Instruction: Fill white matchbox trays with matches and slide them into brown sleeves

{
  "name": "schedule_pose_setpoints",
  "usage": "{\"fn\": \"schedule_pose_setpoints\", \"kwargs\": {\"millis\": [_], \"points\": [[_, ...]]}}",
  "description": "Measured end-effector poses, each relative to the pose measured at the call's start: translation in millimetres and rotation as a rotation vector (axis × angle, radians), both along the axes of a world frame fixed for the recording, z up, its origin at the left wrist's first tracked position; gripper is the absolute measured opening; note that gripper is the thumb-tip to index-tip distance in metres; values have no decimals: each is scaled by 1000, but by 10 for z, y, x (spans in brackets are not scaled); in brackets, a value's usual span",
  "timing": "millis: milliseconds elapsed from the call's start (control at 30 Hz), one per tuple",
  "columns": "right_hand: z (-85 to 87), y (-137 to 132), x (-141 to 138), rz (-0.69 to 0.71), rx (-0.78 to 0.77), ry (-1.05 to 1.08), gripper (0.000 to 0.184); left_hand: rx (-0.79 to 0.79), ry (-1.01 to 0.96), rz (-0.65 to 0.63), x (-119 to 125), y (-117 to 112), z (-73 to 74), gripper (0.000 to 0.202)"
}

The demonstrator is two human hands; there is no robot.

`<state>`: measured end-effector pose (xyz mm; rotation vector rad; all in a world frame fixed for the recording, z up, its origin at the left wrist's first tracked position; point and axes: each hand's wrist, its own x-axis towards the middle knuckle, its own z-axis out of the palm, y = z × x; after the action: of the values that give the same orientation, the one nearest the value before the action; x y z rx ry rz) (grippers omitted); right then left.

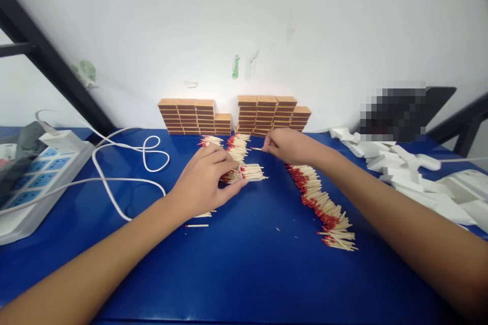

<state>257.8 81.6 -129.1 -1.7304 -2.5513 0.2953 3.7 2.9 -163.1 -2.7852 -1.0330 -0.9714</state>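
A workroom, perhaps — blue tabletop (244, 274), power strip (41, 180), matchbox stacks (186, 117), patchy wall (229, 15).

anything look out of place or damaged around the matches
One match lies singly on the blue table, slightly apart from the other matches by the left hand. The white wall has a green patch, where its surface seems to have peeled.

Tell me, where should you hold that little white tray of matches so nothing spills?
Probably pinch the white tray by its long sides, coming from the left, where the left hand is: its top is open and heaped with matches, some poking past its right end.
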Motion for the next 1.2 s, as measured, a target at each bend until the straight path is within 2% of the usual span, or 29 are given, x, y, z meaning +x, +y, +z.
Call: {"fn": "schedule_pose_setpoints", "kwargs": {"millis": [200,333,600,733,800,900,1000,1100,1200], "points": [[426,-298,53,128,-44,-34,14,36,0,45,4,12,-10,26],[523,-512,-27,260,-59,-32,12,31,-5,67,2,7,-6,30],[437,-575,-135,298,-46,-39,12,17,-28,66,0,5,-3,28],[425,-597,-162,363,-47,-11,12,26,-30,59,23,-22,-6,29],[417,-608,-120,371,-35,64,13,32,-34,43,46,-52,-12,29],[383,-632,50,309,0,180,14,40,-34,13,93,-117,-30,28],[268,-692,261,218,-7,285,22,68,30,-13,144,-195,-57,25],[52,-780,390,132,36,439,28,73,104,-19,185,-261,-83,30],[-150,-857,430,173,81,439,22,61,126,-21,207,-292,-100,31]]}}
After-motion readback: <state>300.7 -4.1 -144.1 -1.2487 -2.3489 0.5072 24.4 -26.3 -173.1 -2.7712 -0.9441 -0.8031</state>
